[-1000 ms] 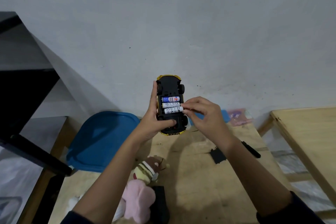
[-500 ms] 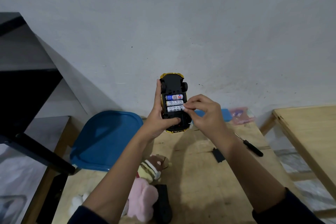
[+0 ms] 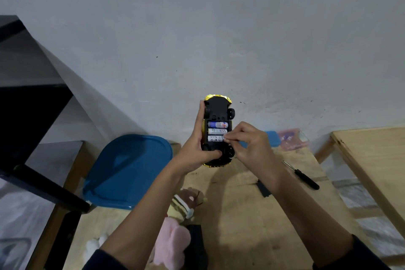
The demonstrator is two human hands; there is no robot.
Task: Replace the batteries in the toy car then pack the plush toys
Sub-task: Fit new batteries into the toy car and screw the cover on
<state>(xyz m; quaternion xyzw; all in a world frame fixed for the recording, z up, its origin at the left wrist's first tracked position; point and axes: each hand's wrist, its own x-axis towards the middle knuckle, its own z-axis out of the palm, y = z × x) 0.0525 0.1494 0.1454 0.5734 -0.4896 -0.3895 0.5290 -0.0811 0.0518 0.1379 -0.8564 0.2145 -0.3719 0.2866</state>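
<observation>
A grey wall fills the upper half of the frame. Below it, a pale wooden table takes the lower middle, with a second wooden table at the right edge. A blue plastic lid lies at the table's left end, left of centre.

In the middle of the frame, the yellow toy car is held off the table, belly toward the camera, its black underside exposed and its battery bay open. The left hand is closed around its left side, fingers along the edge and thumb pressed across the lower end of the chassis. The right hand has its fingertips pinched together at the right end of the lowest battery; two more batteries sit in the bay above it.

At bottom centre, plush toys lie on the table between the forearms: a pink plush toy and a striped plush toy just above it. A black screwdriver lies right of the right wrist, and a small black cover lies by that wrist.
</observation>
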